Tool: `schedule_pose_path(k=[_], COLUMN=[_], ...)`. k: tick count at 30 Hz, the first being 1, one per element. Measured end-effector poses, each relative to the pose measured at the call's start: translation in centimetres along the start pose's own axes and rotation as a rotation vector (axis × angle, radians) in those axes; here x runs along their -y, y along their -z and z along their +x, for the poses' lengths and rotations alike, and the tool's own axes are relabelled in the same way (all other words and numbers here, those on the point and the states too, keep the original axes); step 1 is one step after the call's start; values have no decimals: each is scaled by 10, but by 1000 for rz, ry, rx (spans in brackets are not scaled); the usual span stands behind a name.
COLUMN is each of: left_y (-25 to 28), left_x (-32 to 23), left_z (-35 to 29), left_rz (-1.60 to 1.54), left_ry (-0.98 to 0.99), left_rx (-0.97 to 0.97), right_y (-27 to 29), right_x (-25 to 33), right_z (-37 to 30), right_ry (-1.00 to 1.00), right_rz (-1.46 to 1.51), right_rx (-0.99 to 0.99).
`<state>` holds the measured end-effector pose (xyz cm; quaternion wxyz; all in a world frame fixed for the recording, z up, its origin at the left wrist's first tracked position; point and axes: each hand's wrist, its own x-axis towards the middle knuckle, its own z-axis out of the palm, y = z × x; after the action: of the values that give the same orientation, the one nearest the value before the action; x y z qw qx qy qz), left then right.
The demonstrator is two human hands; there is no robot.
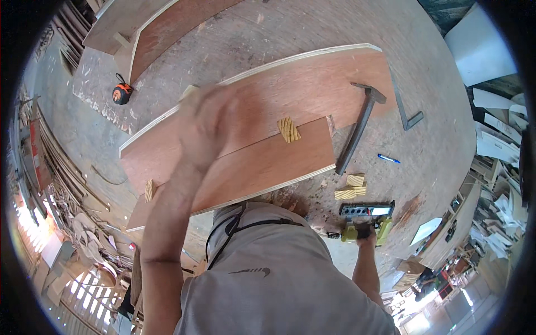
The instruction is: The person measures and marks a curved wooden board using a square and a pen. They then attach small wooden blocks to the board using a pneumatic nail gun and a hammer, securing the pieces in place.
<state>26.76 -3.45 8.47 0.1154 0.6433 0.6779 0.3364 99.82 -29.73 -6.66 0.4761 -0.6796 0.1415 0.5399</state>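
Note:
My left hand [204, 128], smeared by motion, is over the far plywood panel [301, 84]; its fingers cannot be made out. A narrower plywood panel [268, 167] lies along the near side, closest to my body. A small striped wood block [288, 129] sits where the two panels meet, and another wood block [149, 190] is by their left end. Low on the right, my right hand [366, 239] is closed round the grip of a lime-green cordless drill [383, 230], its chuck pointing left. Just beyond the drill is a dark case [365, 209] with a row of round slots.
A hammer [357, 128] rests across the panels' right end, beside a metal square [412, 119]. Nearer are a blue pen [388, 158] and small wood blocks [350, 192]. An orange-black tape measure [121, 92] lies far left, near a curved plywood piece [162, 33].

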Motion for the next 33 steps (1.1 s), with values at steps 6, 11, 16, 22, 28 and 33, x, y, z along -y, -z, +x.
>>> schedule_pose_path(k=[6,11,16,22,28,33], left_y=[-47,-75,-88,-102,-107,-121], left_x=[-36,-26,-14,14,29,27], left_z=[-48,-62,-68,-29,-3,-13], left_rz=[-606,-531,-646,-927,-1099,-1281], left_ry=[526,219,391,348,464,570], left_rx=[677,674,520,242,721,637], right_y=[-88,-285,-452,-615,-656,-668], right_x=[47,100,110,51,7,4], right_z=[-64,-188,-231,-249,-221,-220], right_ry=[395,656,593,350,328,305], right_rz=[-213,-793,-1297,-2070,-2118,-2217], right_rx=[-225,125,623,698,1105,1093])
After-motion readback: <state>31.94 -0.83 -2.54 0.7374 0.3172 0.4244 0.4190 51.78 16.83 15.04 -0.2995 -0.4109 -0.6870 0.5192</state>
